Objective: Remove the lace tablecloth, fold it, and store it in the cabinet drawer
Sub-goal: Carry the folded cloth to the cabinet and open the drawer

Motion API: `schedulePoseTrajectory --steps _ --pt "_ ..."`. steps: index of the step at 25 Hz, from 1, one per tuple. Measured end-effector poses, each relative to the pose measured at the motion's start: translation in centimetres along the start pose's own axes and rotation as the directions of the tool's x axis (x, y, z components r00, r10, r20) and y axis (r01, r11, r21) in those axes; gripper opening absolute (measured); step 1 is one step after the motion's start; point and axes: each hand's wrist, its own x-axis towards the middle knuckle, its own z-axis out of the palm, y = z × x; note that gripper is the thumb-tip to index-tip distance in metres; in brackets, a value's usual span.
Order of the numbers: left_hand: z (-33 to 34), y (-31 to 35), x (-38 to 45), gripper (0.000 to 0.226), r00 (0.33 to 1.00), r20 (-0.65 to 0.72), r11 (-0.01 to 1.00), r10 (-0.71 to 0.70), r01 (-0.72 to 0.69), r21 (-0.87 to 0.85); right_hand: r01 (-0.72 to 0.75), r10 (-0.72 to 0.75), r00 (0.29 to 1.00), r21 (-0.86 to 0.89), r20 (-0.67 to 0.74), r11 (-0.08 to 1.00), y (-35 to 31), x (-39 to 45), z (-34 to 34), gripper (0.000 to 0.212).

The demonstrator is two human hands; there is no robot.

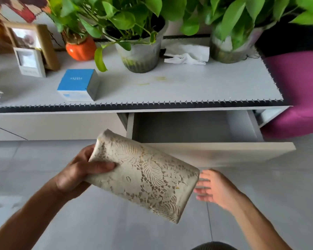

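The cream lace tablecloth [145,175] is folded into a thick oblong bundle, held tilted in the air in front of the cabinet. My left hand [79,170] grips its upper left end, thumb across the top. My right hand [212,186] hovers just right of the bundle's lower end, fingers spread and blurred, not clearly touching it. Beyond the bundle, the cabinet drawer [224,152] stands pulled out, its grey inside bare, its pale front panel facing me.
On the white cabinet top [188,85] stand a blue box [78,83], two photo frames [31,58], an orange vase [80,49], two potted plants [139,51] and a crumpled tissue [186,55]. A magenta seat [300,92] sits right of the cabinet. Grey floor tiles lie below.
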Motion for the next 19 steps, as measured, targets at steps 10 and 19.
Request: schedulePoseTrajectory --steps 10,19 --pt "7.7 4.0 5.9 0.038 0.982 0.069 0.978 0.176 -0.166 -0.127 0.295 -0.662 0.701 -0.953 0.266 -0.070 -8.6 -10.0 -0.1 0.024" --pt "8.3 -1.2 6.7 0.045 0.995 0.077 0.959 0.064 -0.040 -0.281 0.677 -0.639 0.722 -0.083 0.267 0.731 -9.2 -7.9 -4.1 0.053"
